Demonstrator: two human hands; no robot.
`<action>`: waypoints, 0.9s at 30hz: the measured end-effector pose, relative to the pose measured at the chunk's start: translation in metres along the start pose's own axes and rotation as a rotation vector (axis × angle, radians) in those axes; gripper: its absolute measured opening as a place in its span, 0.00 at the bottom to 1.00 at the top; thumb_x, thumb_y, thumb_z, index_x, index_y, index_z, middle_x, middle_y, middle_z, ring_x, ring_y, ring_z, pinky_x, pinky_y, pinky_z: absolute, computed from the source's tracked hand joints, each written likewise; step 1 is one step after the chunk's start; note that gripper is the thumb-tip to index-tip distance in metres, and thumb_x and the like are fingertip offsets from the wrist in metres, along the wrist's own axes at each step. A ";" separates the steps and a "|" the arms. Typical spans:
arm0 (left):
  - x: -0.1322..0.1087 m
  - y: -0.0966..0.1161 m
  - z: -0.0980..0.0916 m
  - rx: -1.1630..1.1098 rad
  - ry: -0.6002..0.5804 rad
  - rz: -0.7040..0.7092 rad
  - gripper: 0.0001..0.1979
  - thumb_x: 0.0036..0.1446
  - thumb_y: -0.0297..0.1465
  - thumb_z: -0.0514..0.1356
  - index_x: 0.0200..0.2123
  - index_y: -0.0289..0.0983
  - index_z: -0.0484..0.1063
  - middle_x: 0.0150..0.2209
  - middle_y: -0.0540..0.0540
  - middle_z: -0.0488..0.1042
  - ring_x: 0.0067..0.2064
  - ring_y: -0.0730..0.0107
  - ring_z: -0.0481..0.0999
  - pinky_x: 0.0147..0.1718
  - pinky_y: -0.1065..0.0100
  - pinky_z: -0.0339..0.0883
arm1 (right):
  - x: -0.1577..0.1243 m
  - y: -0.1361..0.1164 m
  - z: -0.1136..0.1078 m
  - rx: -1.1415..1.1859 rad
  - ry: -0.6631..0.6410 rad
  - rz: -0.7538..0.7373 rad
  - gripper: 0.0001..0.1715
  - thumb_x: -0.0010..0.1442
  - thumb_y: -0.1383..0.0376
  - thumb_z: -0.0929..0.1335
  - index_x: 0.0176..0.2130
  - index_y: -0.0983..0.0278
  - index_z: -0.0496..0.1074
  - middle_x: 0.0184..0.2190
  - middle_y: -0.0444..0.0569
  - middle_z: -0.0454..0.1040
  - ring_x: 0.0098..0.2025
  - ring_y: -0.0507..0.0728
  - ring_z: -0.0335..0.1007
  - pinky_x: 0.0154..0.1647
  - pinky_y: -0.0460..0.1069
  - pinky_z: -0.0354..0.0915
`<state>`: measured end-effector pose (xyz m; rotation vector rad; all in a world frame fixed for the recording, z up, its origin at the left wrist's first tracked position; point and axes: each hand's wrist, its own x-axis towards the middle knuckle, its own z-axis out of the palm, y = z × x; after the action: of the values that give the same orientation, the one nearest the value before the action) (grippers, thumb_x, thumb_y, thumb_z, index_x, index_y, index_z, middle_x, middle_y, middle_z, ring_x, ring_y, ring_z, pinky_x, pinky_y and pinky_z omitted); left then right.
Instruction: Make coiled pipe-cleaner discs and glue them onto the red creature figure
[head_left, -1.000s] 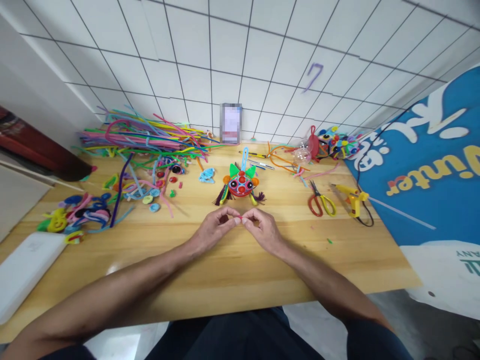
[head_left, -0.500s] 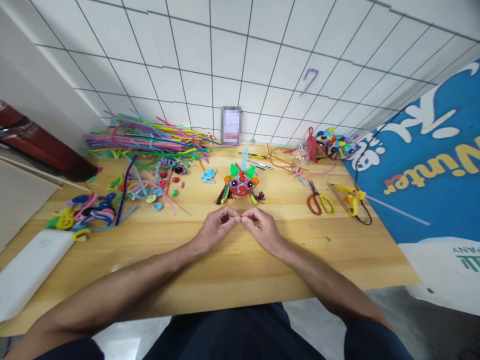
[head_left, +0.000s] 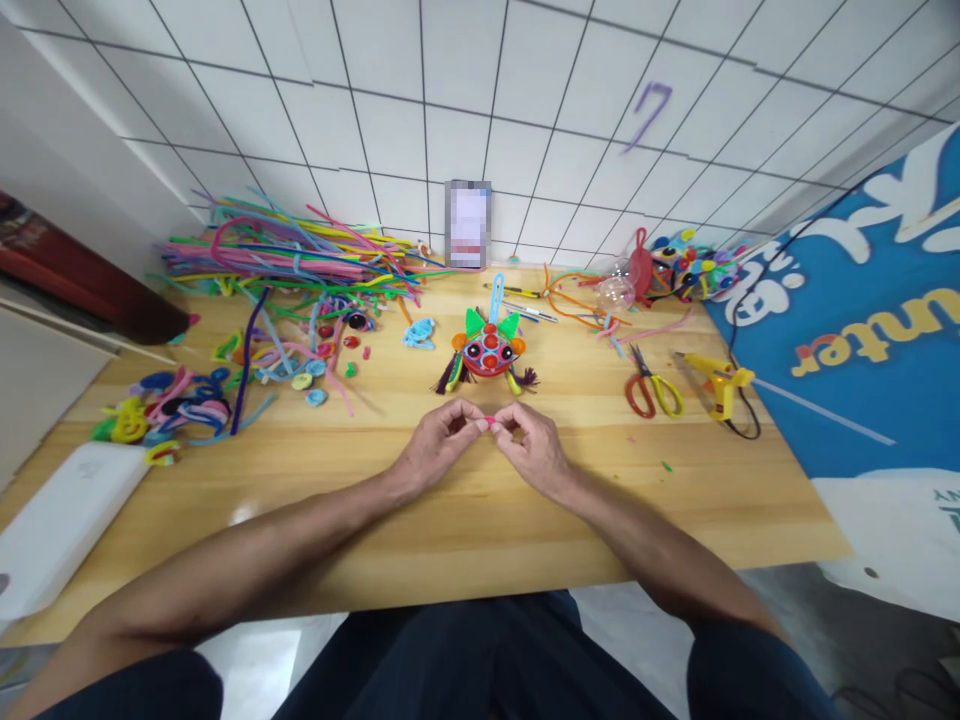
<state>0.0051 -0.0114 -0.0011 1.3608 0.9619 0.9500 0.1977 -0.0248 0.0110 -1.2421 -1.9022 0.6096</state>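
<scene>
Between my fingertips is a small pinkish-red piece [head_left: 490, 421], perhaps a bit of pipe cleaner; most of it is covered by the fingers. My left hand [head_left: 444, 440] pinches its left end with thumb and forefinger. From the other side my right hand [head_left: 531, 447] pinches the right end. Just beyond both hands sits a colourful animal-face ornament [head_left: 490, 350] with green ears, black eyes, red dots, dark tassels and a light blue loop on top. A coiled light blue pipe cleaner piece [head_left: 419, 334] lies to its left.
Bundled pipe cleaners [head_left: 285, 255] and loose coils [head_left: 187, 405] lie at left, near a white power bank [head_left: 71, 520]. Scissors [head_left: 652, 385] and a yellow glue gun [head_left: 720, 385] are at right. A phone [head_left: 468, 225] leans on the tiled wall.
The view has shifted slightly. Both hands keep their pinch on the small red piece, and a little more of it shows between the fingertips.
</scene>
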 end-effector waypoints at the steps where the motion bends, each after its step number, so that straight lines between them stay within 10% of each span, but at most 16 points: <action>1: 0.000 0.000 0.000 0.019 -0.005 0.007 0.18 0.62 0.46 0.66 0.38 0.35 0.75 0.32 0.49 0.73 0.32 0.71 0.69 0.33 0.70 0.62 | 0.000 0.001 0.000 -0.016 -0.003 -0.014 0.06 0.64 0.67 0.66 0.33 0.59 0.68 0.28 0.44 0.75 0.29 0.53 0.70 0.33 0.48 0.64; 27: -0.005 0.005 -0.002 0.204 -0.070 0.135 0.09 0.69 0.35 0.62 0.38 0.38 0.79 0.32 0.45 0.78 0.33 0.69 0.76 0.34 0.68 0.69 | -0.003 0.005 -0.005 -0.122 -0.084 -0.217 0.10 0.69 0.72 0.64 0.39 0.57 0.66 0.28 0.44 0.73 0.32 0.56 0.70 0.38 0.52 0.68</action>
<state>0.0016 -0.0158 0.0034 1.6371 0.9427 0.9175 0.2055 -0.0253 0.0096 -1.0789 -2.1372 0.4423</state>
